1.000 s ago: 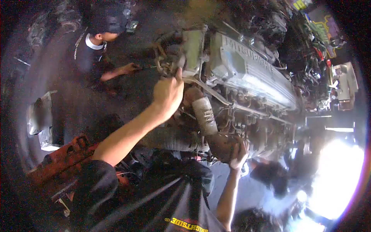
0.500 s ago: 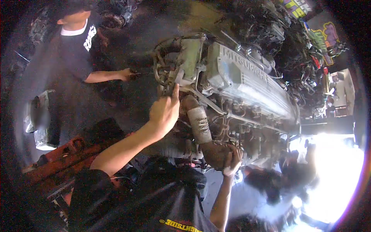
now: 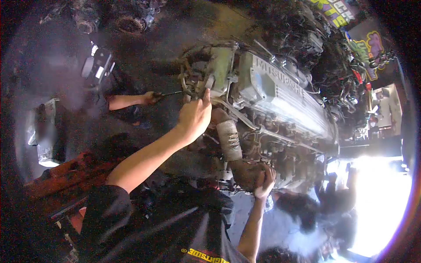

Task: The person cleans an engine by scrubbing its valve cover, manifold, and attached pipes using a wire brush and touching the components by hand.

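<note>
My left hand (image 3: 195,118) is at the front end of a dusty engine (image 3: 280,92) whose cover reads MITSUBISHI. Its index finger stretches up against a flat grey, blade-like piece (image 3: 210,82) beside the green housing (image 3: 221,63). The other fingers are curled in; whether that piece is held or belongs to the engine cannot be made out. My right hand (image 3: 264,182) wraps round the lower end of a rusty elbow pipe (image 3: 245,173). A pale ribbed hose (image 3: 230,140) runs from this elbow up to the engine front, between my hands.
A co-worker's hand (image 3: 151,97) reaches in from the left with a thin dark rod (image 3: 171,93). Red metal framework (image 3: 66,175) lies at lower left. Greasy engine parts (image 3: 131,22) fill the back, and more machinery (image 3: 307,44) crowds the upper right. Bright daylight enters at right.
My left hand has shifted slightly up and right, with the view itself moving a little. The co-worker's head and torso no longer show; the forearm does. My right hand keeps its place on the pipe.
</note>
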Motion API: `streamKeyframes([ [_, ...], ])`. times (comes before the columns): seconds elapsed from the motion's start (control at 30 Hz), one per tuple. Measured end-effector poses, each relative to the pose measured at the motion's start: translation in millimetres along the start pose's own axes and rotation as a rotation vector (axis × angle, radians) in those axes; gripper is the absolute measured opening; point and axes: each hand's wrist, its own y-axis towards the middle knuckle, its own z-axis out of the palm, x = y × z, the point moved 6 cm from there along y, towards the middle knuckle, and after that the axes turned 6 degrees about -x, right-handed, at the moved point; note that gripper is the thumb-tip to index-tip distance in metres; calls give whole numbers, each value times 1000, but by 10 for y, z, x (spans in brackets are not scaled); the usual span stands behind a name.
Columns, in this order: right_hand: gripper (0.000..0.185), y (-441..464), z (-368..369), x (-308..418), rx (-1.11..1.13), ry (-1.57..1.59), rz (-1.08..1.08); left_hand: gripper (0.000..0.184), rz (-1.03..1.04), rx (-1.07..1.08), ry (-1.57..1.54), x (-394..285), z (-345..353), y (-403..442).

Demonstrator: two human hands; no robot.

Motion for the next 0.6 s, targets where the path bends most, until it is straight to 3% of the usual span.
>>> streamKeyframes([
  [0.1, 31, 9, -2, 20, 3, 22, 24, 58, 14, -31, -52, 101, 6, 94],
  [0.2, 31, -17, 5, -64, -27, 25, 7, 50, -129, 100, -256, 426, -108, 83],
  [0.23, 31, -6, -8, -19, -37, 29, -1, 50, -65, 41, -243, 496, -173, 48],
  [0.37, 26, 10, -33, 34, -32, 50, 70, 48, -159, -57, -237, 867, -157, -73],
  [0.4, 27, 5, -29, 17, -48, 69, 61, 50, -224, 0, -312, 852, -286, -79],
  [0.43, 27, 4, -31, 7, -52, 68, 65, 50, -83, -172, -288, 910, -276, -34],
  [0.5, 27, 9, -24, 3, -31, 51, 70, 49, -186, 150, -201, 906, -274, -21],
  [0.6, 27, -17, -8, -41, -55, 40, 69, 48, -129, 151, -200, 979, -108, 55],
])
